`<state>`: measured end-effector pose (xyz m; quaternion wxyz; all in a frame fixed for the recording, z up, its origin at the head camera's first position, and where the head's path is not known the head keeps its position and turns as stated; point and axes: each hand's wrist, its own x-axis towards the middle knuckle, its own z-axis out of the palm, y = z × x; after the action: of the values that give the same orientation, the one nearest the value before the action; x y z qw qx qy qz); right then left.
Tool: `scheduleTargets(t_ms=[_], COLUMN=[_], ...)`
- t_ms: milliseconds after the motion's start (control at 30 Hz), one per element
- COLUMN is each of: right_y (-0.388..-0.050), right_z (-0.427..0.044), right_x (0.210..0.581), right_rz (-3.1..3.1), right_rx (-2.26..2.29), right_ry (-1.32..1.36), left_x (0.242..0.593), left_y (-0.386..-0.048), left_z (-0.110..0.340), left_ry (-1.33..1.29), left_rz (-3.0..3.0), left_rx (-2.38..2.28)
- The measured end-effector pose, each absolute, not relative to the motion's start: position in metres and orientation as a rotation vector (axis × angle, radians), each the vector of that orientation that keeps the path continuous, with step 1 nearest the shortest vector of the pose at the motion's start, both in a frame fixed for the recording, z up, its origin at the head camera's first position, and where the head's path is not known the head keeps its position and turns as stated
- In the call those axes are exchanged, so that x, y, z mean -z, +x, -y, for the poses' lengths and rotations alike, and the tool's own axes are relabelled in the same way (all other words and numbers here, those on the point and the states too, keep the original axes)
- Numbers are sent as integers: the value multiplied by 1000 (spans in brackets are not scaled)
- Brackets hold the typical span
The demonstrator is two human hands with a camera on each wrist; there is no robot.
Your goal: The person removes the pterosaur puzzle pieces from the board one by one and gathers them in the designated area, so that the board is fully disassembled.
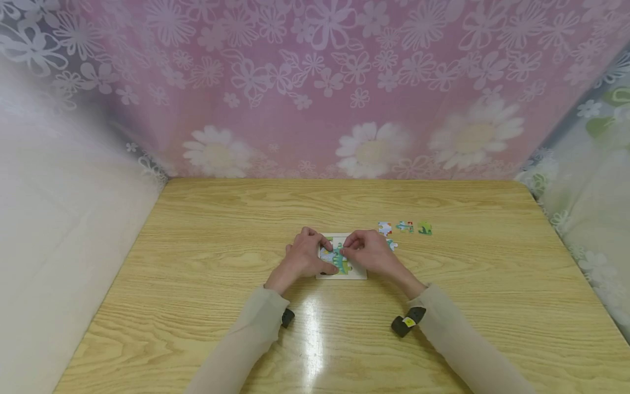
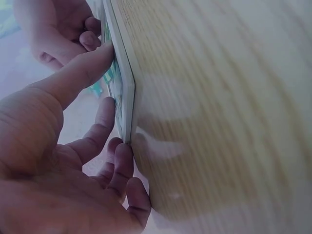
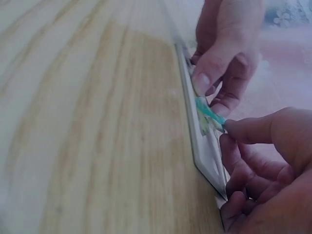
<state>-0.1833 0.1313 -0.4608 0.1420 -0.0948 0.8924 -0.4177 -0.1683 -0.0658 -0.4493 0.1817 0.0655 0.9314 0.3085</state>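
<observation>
A white-framed jigsaw puzzle board [image 1: 358,274] lies flat on the table, its left part covered by joined pieces with a teal and green picture. My left hand [image 1: 306,257] rests on the board's left side. In the left wrist view, the thumb [image 2: 95,63] and index finger touch its top, while other fingers lie at its edge. My right hand [image 1: 372,253] pinches a teal-green puzzle piece [image 3: 214,118] between thumb and index finger over the board, one side of it raised in the right wrist view. Fingers partly hide the piece and the joined picture.
Beyond the board at the right lie loose puzzle pieces: one with red spots [image 1: 385,227], a teal one [image 1: 405,226] and a green one [image 1: 425,228]. A pale blue piece [image 1: 392,244] sits close behind my right hand. A pink flowered curtain [image 1: 305,98] hangs along the table's far edge.
</observation>
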Motion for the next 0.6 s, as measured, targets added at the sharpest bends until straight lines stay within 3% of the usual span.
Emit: scheduleTargets(t_ms=[600], right_y=[-182], right_z=[-196], right_x=[452], right_rz=[-2518], right_rx=[1405], right_ry=[-274], left_x=[457], left_y=[-168], left_z=[91], left_ry=[430], left_rz=[-2523], left_rx=[-1039])
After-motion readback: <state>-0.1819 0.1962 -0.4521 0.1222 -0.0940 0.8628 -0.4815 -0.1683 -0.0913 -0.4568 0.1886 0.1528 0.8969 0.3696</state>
